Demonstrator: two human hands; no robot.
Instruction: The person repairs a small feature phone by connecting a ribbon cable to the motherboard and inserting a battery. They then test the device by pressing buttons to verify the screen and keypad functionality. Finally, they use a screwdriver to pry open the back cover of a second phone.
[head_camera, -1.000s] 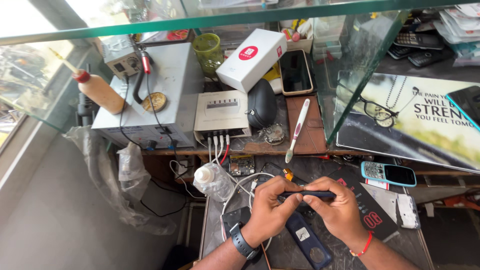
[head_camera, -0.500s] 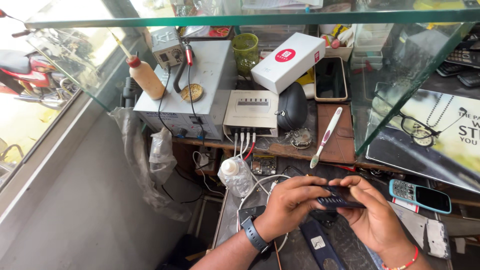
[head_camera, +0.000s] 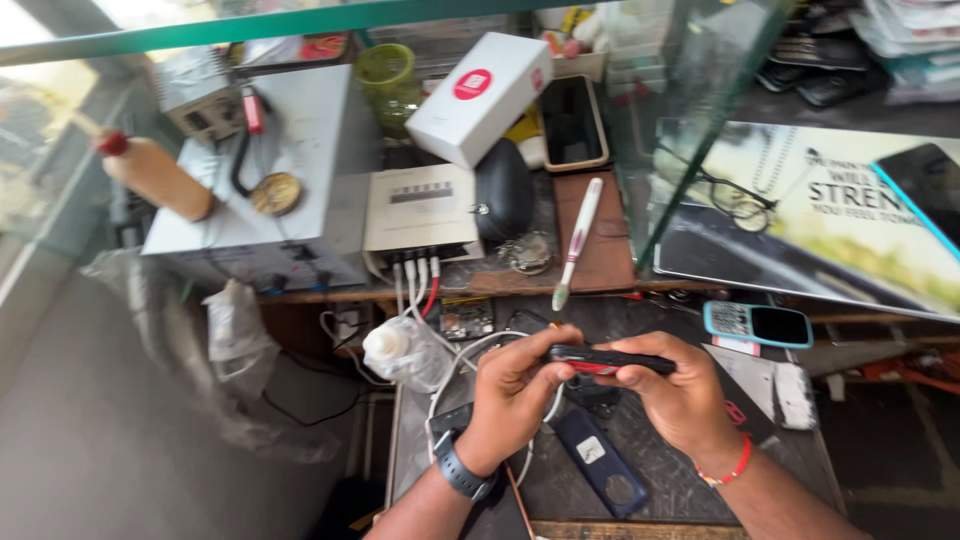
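While both hands grip it, a slim dark phone (head_camera: 610, 360) is held edge-on above the tabletop (head_camera: 680, 470). The left hand (head_camera: 515, 395), a watch (head_camera: 462, 472) on its wrist, pinches the phone's left end between thumb and fingers; the right hand (head_camera: 680, 395), wearing a red thread (head_camera: 728, 468), closes over the right end. Beneath them lies a dark blue cover (head_camera: 600, 460), beside white cables (head_camera: 450, 380). A blue keypad phone (head_camera: 757, 324) rests well to the right. Just beyond the hands, a toothbrush (head_camera: 578, 240) lies on a shelf near a white box (head_camera: 478, 98) and a grey power unit (head_camera: 420, 208).
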